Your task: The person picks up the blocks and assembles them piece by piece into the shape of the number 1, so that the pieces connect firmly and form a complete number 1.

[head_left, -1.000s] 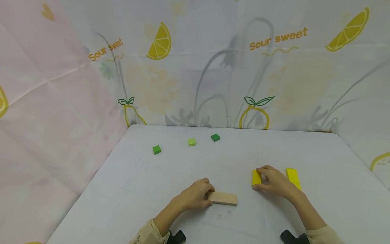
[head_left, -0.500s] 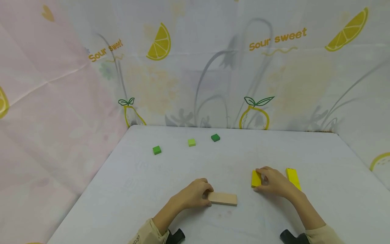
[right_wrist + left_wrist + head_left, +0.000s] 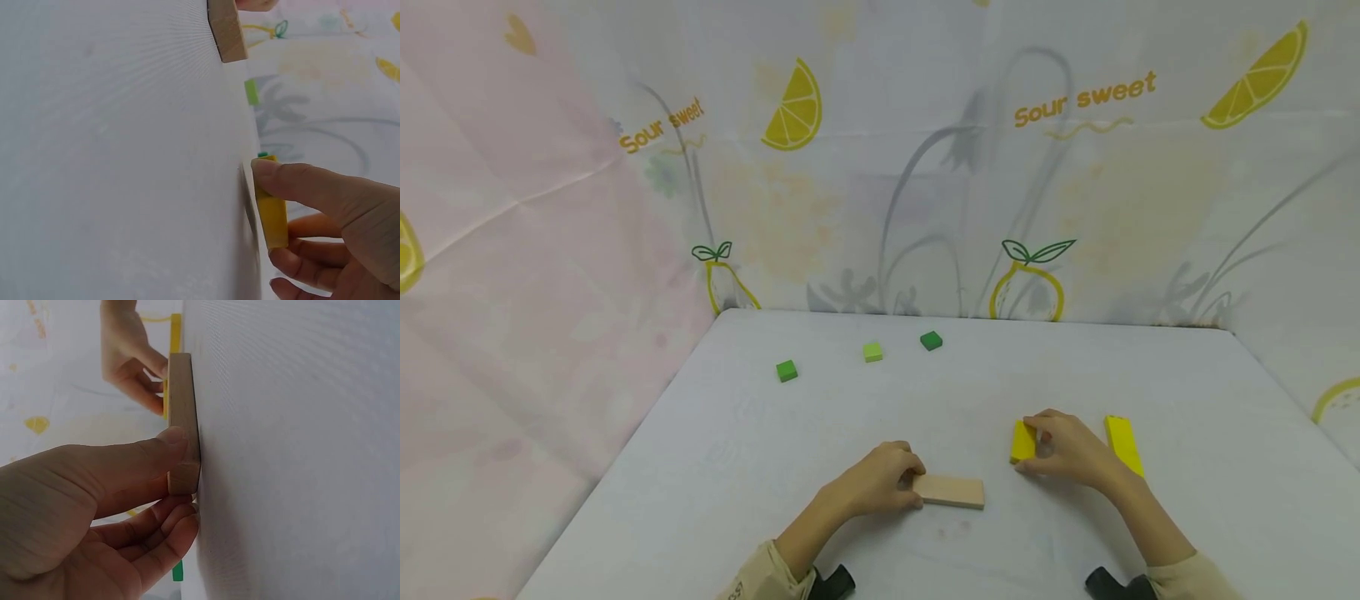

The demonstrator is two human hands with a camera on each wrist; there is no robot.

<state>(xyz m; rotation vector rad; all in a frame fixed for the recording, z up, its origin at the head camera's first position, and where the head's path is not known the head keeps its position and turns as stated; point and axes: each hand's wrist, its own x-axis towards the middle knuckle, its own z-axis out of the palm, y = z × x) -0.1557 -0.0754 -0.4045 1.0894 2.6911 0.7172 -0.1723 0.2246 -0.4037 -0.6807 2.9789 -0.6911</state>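
Note:
A plain wooden block (image 3: 953, 492) lies flat, long side running left to right, near the front middle of the white table. My left hand (image 3: 876, 479) pinches its left end; thumb and fingers sit on opposite sides of that wooden block (image 3: 182, 406) in the left wrist view. To the right, my right hand (image 3: 1071, 454) grips a yellow block (image 3: 1022, 442) between thumb and fingers at its near and far ends. In the right wrist view a narrow shadowed gap shows beside this yellow block (image 3: 272, 219), between it and the tabletop.
A second yellow block (image 3: 1123, 443) lies just right of the right hand, partly behind the wrist. Toward the back are a mid-green block (image 3: 787, 371), a lime block (image 3: 872, 352) and a dark green block (image 3: 931, 341). A lemon-print curtain (image 3: 865, 208) hangs behind the table.
My right hand has shifted slightly left with the yellow block, toward the wooden one. The left hand and wooden block stay nearly in place.

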